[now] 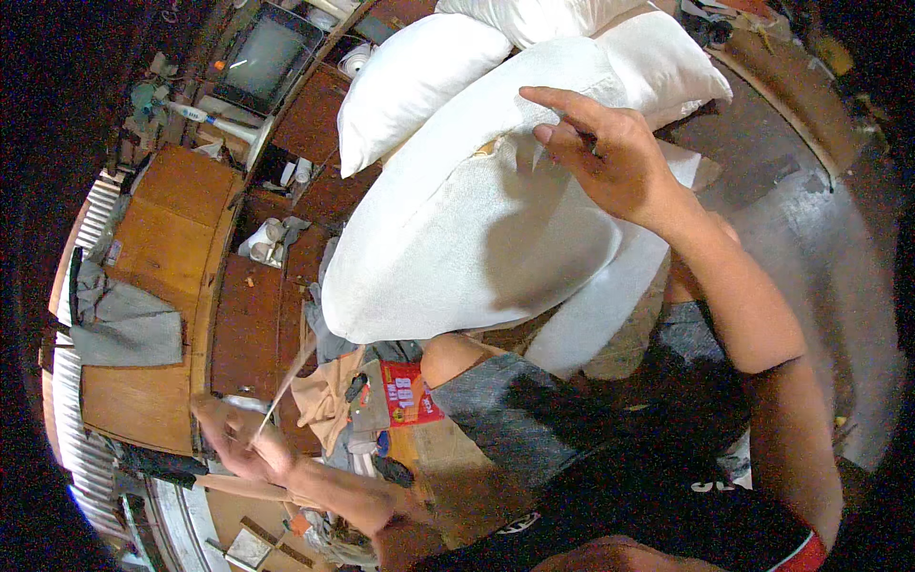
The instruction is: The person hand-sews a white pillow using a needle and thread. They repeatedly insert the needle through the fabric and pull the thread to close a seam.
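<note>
My right hand [620, 162] is over a large white pillow [419, 267], index finger stretched out and thumb apart, with no held object visible; its shadow falls on the cover. Just left of its fingertips the cover has a small gap with yellowish material [488, 149]. My left hand [243, 439], blurred by motion, is low at the left, away from the pillow, closed around a thin pale strip [295, 367] that slants upward. More white pillows [410, 76] lie behind the large one, and a white cloth piece [586, 329] lies under it.
A wooden board [167, 219] with grey cloth [129, 334] is at the left, beside shelves [305, 124] with small items and a dark screen [267, 57]. A red printed package [400, 377] and fabric scraps [324, 400] lie by my knee. Grey floor [829, 276] shows at right.
</note>
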Demonstrator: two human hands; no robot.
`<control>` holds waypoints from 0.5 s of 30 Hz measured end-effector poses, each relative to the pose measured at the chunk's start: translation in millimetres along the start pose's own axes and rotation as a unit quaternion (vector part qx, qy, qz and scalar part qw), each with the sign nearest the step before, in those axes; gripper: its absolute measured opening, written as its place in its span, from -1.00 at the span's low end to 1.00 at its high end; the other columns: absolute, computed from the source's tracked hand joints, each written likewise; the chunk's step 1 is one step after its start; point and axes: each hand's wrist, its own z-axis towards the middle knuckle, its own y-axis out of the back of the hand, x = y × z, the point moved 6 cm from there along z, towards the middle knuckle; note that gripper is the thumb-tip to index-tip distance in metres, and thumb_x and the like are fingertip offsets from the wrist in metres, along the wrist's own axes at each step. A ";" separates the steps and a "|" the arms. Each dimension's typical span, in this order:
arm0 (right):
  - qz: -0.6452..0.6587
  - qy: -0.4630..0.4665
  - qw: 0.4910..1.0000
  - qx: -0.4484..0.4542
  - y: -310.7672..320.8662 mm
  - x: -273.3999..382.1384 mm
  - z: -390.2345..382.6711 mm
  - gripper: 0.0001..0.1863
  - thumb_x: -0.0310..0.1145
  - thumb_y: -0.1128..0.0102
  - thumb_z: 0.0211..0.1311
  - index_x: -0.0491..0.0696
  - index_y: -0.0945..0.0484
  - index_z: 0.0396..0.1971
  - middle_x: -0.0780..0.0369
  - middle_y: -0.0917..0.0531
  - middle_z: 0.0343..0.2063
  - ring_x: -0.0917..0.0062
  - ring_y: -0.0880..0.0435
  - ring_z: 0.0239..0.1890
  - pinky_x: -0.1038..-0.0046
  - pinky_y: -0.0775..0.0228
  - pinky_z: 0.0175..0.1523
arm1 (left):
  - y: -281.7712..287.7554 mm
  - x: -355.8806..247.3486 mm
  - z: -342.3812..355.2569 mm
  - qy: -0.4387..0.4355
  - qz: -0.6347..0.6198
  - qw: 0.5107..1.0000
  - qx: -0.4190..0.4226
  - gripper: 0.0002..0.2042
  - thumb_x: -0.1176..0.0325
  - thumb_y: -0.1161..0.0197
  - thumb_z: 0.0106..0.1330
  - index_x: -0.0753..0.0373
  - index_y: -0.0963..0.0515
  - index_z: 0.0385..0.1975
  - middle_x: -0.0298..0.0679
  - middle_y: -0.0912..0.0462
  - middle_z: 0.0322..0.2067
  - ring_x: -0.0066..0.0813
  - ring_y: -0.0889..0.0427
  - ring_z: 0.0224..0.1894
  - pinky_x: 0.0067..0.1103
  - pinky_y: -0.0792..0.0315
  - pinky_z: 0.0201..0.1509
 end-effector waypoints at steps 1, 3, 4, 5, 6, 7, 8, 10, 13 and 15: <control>-0.001 0.017 1.000 -0.010 0.4 -3.7 -4.0 -0.47 -0.53 -0.30 0.31 0.06 -0.56 0.28 0.03 -0.67 -0.36 0.29 -0.68 -0.35 0.32 -0.56 -0.20 | 33.0 3.4 -14.5 0.042 -0.004 0.998 -0.039 -0.65 0.36 0.16 0.67 0.42 -0.37 0.27 0.02 -0.63 0.02 -0.50 -0.38 -0.39 -0.52 -0.34 -0.32; 0.028 0.056 0.997 -0.033 -1.7 -8.3 -7.0 -0.50 -0.57 -0.26 0.40 0.03 -0.56 0.31 0.23 -0.52 -0.58 0.63 -0.45 -0.52 0.49 -0.41 -0.34 | 56.4 11.2 -45.9 0.162 -0.067 0.985 0.009 -0.63 0.30 0.18 0.69 0.35 -0.35 0.31 0.00 -0.64 -0.01 -0.61 -0.33 -0.63 -0.63 -0.32 -0.69; 0.024 0.049 0.998 -0.028 -5.1 -7.8 -6.2 -0.49 -0.57 -0.27 0.39 0.03 -0.56 0.31 0.23 -0.53 -0.57 0.63 -0.44 -0.52 0.49 -0.41 -0.34 | 63.7 12.1 -63.4 0.230 -0.099 0.966 0.060 -0.63 0.28 0.18 0.69 0.33 -0.34 0.33 0.03 -0.64 0.01 -0.61 -0.32 -0.67 -0.64 -0.26 -0.76; 0.019 0.041 0.999 -0.022 -5.1 -6.7 -5.0 -0.49 -0.58 -0.27 0.39 0.04 -0.56 0.31 0.23 -0.54 -0.56 0.64 -0.44 -0.53 0.50 -0.41 -0.34 | 70.9 15.6 -86.5 0.238 -0.087 0.967 -0.008 -0.64 0.30 0.16 0.69 0.29 -0.35 0.33 -0.03 -0.64 -0.13 -0.63 -0.31 -0.66 -0.66 -0.24 -0.75; 0.013 0.034 0.999 -0.016 -7.1 -5.6 -4.4 -0.49 -0.58 -0.27 0.38 0.04 -0.56 0.31 0.23 -0.55 -0.55 0.65 -0.43 -0.53 0.51 -0.41 -0.34 | 84.5 20.8 -106.3 0.283 -0.072 0.955 -0.046 -0.69 0.33 0.08 0.66 0.25 -0.36 0.29 -0.14 -0.60 -0.28 -0.66 -0.32 -0.66 -0.68 -0.23 -0.76; 0.011 0.041 0.999 -0.016 -6.2 -4.7 -4.4 -0.48 -0.58 -0.27 0.38 0.04 -0.56 0.31 0.23 -0.56 -0.55 0.65 -0.43 -0.53 0.51 -0.41 -0.34 | 95.1 26.8 -126.1 0.287 0.001 0.955 -0.078 -0.71 0.34 0.00 0.64 0.20 -0.37 0.26 -0.20 -0.56 -0.33 -0.67 -0.33 -0.65 -0.70 -0.24 -0.75; 0.005 0.047 0.999 -0.017 -2.9 -3.6 -4.3 -0.48 -0.57 -0.28 0.38 0.05 -0.56 0.32 0.22 -0.57 -0.54 0.65 -0.43 -0.52 0.51 -0.40 -0.35 | 105.6 34.0 -145.8 0.296 0.073 0.946 -0.109 -0.73 0.35 -0.07 0.61 0.14 -0.37 0.23 -0.27 -0.52 -0.39 -0.69 -0.34 -0.65 -0.72 -0.25 -0.75; 0.008 0.052 0.998 -0.027 -6.2 -3.1 -5.7 -0.49 -0.55 -0.30 0.38 0.04 -0.57 0.30 0.21 -0.58 -0.52 0.65 -0.42 -0.52 0.50 -0.40 -0.35 | 109.8 53.6 -172.7 0.347 0.111 0.918 -0.157 -0.78 0.35 -0.15 0.58 0.11 -0.39 0.13 -0.29 -0.52 -0.41 -0.66 -0.36 -0.64 -0.71 -0.27 -0.73; -0.001 0.021 0.999 -0.043 -9.2 -3.6 -7.7 -0.52 -0.47 -0.31 0.37 0.04 -0.56 0.28 0.11 -0.65 -0.45 0.43 -0.53 -0.43 0.34 -0.47 -0.29 | 59.1 100.8 -193.4 0.358 0.108 0.917 -0.138 -0.85 0.37 -0.21 0.54 0.13 -0.40 -0.02 -0.30 -0.53 -0.43 -0.53 -0.41 -0.59 -0.61 -0.37 -0.62; -0.038 -0.041 0.998 -0.017 -6.6 -2.1 -10.4 -0.50 -0.37 -0.25 0.36 0.03 -0.49 0.30 -0.07 -0.75 -0.33 -0.01 -0.77 -0.28 0.06 -0.63 -0.15 | 38.0 112.4 -199.6 0.364 0.101 0.923 -0.075 -0.84 0.35 -0.21 0.53 0.18 -0.41 -0.04 -0.22 -0.56 -0.47 -0.40 -0.49 -0.48 -0.45 -0.44 -0.43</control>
